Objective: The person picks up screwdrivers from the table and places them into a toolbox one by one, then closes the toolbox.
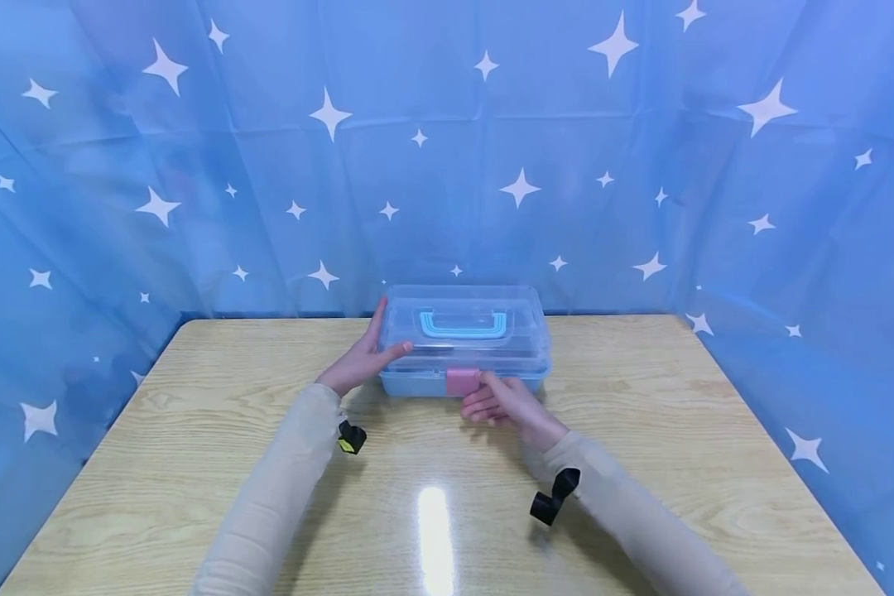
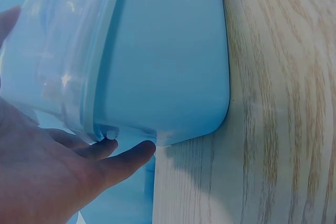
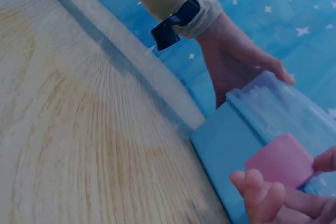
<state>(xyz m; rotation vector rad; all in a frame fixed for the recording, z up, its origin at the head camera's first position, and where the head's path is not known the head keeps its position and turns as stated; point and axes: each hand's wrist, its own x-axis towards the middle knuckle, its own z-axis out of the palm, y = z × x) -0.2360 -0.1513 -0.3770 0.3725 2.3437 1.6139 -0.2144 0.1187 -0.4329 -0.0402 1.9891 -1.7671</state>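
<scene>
A plastic storage box [image 1: 417,385] with a light-blue base and a clear lid [image 1: 398,310] stands at the table's far side. A blue handle [image 1: 462,333] lies flat on the lid, which sits down on the base. My left hand [image 1: 358,360] holds the box's left end, thumb over the lid; in the left wrist view its fingers reach round the back corner of the box [image 2: 168,51]. At the front, my right hand [image 1: 517,406] pinches the right edge of a pink latch [image 1: 462,382] between thumb and fingers. The latch's underside is hidden.
The wood-grain table [image 1: 231,463] extends to both sides and toward me. Right behind the box hangs a blue curtain [image 1: 447,165] with white stars, which also runs along the left and right sides. A small black camera [image 1: 547,501] sticks out from the right wrist.
</scene>
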